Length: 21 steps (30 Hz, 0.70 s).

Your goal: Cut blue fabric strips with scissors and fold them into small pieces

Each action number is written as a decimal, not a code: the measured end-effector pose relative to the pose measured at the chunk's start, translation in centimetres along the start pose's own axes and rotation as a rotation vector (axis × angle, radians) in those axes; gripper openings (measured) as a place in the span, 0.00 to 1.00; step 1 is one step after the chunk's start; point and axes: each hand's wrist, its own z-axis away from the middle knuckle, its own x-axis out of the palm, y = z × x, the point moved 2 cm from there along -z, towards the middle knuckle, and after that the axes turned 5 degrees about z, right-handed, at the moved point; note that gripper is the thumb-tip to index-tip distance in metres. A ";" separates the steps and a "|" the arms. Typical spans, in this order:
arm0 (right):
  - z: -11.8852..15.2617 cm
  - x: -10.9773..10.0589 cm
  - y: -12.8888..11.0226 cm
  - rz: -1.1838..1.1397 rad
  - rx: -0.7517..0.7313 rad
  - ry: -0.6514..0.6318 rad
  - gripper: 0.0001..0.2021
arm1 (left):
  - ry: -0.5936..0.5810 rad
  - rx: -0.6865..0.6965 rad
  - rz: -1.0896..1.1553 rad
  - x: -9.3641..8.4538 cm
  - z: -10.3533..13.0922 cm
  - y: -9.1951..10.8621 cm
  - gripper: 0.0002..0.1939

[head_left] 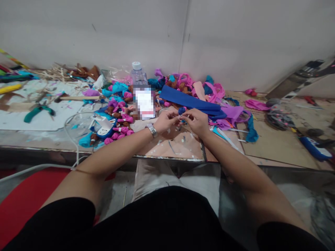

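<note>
Head: blue bundle, round end up

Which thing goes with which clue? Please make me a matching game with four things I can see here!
Things:
1. Wristwatch
2. Green-handled pliers
3. Clear bottle
4. Small blue bundle

Clues:
A. Topped with a white cap
B. Held where the left hand and right hand meet
C. Worn on the left arm
D. Lying on white paper

Right pairs: 1-C, 2-D, 3-A, 4-B
</note>
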 end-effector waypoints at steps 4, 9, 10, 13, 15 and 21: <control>0.0 0.0 -0.1 0.009 0.006 0.012 0.13 | -0.001 0.002 -0.021 0.0 0.0 0.0 0.30; 0.0 -0.1 -0.2 -0.018 0.010 0.027 0.15 | 0.016 0.011 -0.031 0.1 0.0 0.1 0.30; 0.0 0.0 -0.2 -0.014 0.016 0.023 0.16 | 0.021 0.010 -0.030 0.1 0.1 0.1 0.31; 0.1 0.0 -0.1 0.006 0.050 0.026 0.18 | 0.023 -0.002 -0.021 0.2 0.1 0.1 0.32; 0.1 0.0 0.0 0.007 0.054 0.039 0.18 | 0.023 -0.009 -0.012 0.3 0.2 0.2 0.31; 0.2 -0.1 0.0 0.023 0.016 0.051 0.16 | 0.034 -0.006 -0.018 0.3 0.2 0.2 0.31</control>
